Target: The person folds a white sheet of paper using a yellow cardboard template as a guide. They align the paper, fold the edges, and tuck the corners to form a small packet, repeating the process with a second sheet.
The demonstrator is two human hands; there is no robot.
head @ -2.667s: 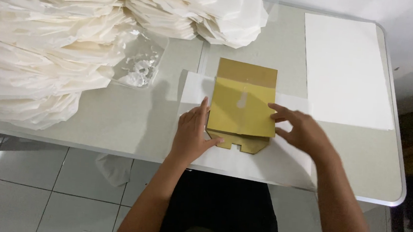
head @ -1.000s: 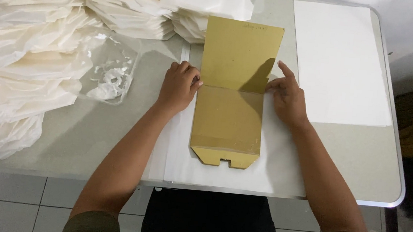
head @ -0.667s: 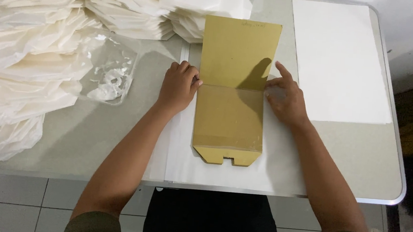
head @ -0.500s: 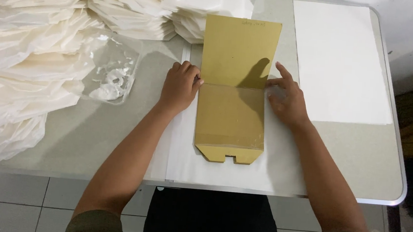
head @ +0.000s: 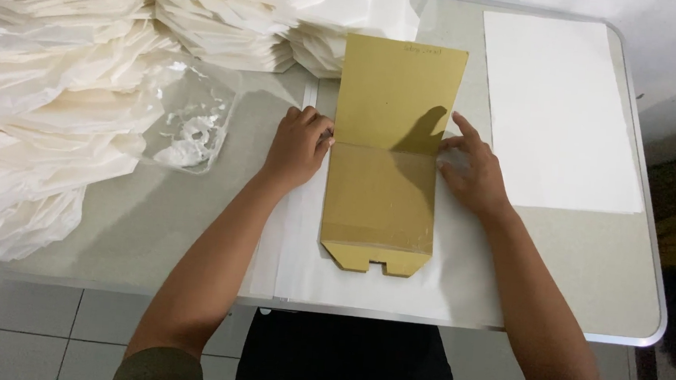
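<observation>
A brown cardboard template [head: 384, 161] lies flat on a white paper sheet [head: 293, 251] near the table's front edge, with its upper half raised toward the back. My left hand [head: 297, 147] rests knuckles-up against the template's left edge at the fold line. On the opposite edge my right hand [head: 472, 172] presses the paper with its fingers spread and the index finger pointing up. Both hands touch the white sheet beside the cardboard; neither one lifts anything.
Large heaps of folded white paper bags [head: 66, 72] fill the left and back of the grey table [head: 590, 258]. A clear plastic wrapper [head: 190, 122] lies left of my left hand. A second white sheet [head: 561, 111] lies flat at the right. Tiled floor shows below.
Since 2.7 s ago the cardboard has been unfolded from a short folded piece into a long one. Over the last second my hands and the cardboard have barely moved.
</observation>
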